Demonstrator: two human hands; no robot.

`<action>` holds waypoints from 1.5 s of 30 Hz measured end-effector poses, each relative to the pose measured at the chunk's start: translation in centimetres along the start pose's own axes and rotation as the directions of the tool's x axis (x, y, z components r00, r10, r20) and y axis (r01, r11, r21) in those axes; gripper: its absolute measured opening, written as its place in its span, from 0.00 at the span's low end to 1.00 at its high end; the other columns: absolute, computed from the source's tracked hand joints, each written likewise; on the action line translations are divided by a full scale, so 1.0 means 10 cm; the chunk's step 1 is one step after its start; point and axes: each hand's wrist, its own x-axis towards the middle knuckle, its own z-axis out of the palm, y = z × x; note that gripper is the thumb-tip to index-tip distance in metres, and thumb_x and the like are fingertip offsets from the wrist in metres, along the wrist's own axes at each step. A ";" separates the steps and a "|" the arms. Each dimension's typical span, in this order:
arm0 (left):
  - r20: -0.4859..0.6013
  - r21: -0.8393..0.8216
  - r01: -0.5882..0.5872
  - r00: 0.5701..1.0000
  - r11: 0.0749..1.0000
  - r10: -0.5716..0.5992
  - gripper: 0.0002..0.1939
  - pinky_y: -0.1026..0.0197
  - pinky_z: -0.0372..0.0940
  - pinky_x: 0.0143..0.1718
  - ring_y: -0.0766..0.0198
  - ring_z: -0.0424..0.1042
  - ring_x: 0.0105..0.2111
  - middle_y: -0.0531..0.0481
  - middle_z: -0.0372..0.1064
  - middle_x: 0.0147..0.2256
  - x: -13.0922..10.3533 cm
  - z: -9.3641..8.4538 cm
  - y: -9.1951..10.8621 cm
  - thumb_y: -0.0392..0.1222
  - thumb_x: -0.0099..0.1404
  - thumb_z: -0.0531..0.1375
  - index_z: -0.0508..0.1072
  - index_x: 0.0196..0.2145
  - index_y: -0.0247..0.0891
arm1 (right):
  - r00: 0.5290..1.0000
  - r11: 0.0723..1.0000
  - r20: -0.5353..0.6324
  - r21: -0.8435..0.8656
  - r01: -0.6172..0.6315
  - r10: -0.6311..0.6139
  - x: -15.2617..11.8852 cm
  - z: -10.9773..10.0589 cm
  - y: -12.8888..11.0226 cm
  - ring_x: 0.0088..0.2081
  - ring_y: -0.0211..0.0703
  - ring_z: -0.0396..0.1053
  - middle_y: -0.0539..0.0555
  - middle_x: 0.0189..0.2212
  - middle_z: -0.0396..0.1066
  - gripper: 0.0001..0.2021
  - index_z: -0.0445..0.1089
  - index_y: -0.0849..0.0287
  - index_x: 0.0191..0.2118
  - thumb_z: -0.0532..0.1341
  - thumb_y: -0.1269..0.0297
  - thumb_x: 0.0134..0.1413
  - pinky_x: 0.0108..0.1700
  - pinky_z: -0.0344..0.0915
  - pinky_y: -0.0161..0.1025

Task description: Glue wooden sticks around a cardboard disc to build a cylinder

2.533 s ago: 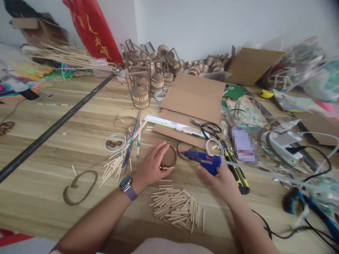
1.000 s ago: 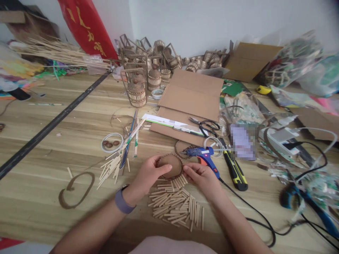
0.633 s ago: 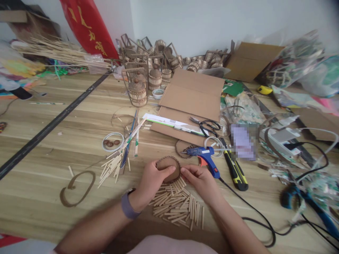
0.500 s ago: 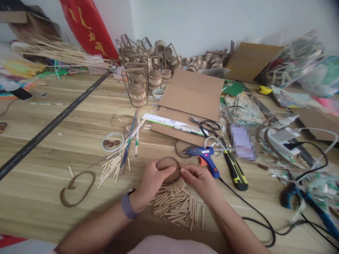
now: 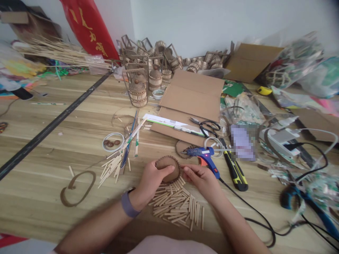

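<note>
My left hand [image 5: 150, 180] grips a round cardboard disc [image 5: 166, 163] edged with a dark braided rim, its thumb lying across the face. At the disc's right edge, my right hand [image 5: 203, 179] has thumb and forefinger pinched together close to the rim. What that pinch holds, if anything, is too small to make out. Beneath the disc lies a heap of short wooden sticks [image 5: 180, 208]. A blue glue gun [image 5: 203, 153] with a lit red light rests just beyond my right hand.
Left of the disc are more thin sticks [image 5: 112, 165], a white ring [image 5: 105, 148] around several brown beads, and a brown strip loop [image 5: 92, 183]. Scissors [image 5: 209, 126], a yellow-black utility knife [image 5: 235, 171] and cardboard sheets [image 5: 192, 93] lie ahead. Small lidded baskets [image 5: 138, 95] stand farther back.
My right hand has shifted slightly to the right, its fingertips drawing a little away from the rim. My left hand and the disc have hardly moved.
</note>
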 end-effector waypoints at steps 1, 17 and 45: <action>-0.003 -0.013 0.003 1.000 1.000 -0.003 0.15 0.56 0.69 0.38 0.52 0.76 0.36 0.43 0.79 0.34 0.00 0.00 0.00 0.43 0.49 0.68 0.78 0.34 0.33 | 0.999 0.999 -0.041 -0.023 0.035 -0.036 0.00 -0.01 0.01 0.27 0.42 0.69 0.52 0.25 0.74 0.16 0.78 0.57 0.34 0.59 0.52 0.56 0.31 0.66 0.37; -0.012 -0.099 0.020 1.000 0.995 -0.021 0.13 0.59 0.68 0.37 0.55 0.76 0.35 0.47 0.79 0.32 -0.03 0.02 0.02 0.41 0.47 0.69 0.78 0.32 0.33 | 0.982 0.984 -0.176 0.148 0.099 -0.072 -0.04 0.12 0.12 0.30 0.45 0.74 0.55 0.28 0.78 0.07 0.76 0.55 0.28 0.68 0.59 0.47 0.35 0.70 0.41; 0.453 -0.526 0.519 0.841 0.674 -0.294 0.21 0.47 0.72 0.34 0.51 0.76 0.37 0.45 0.76 0.40 -0.14 -0.03 0.22 0.47 0.58 0.57 0.72 0.49 0.42 | 0.978 0.840 -0.015 0.514 -0.173 0.210 0.01 0.09 0.04 0.23 0.36 0.64 0.51 0.22 0.71 0.21 0.75 0.59 0.29 0.73 0.45 0.36 0.25 0.61 0.34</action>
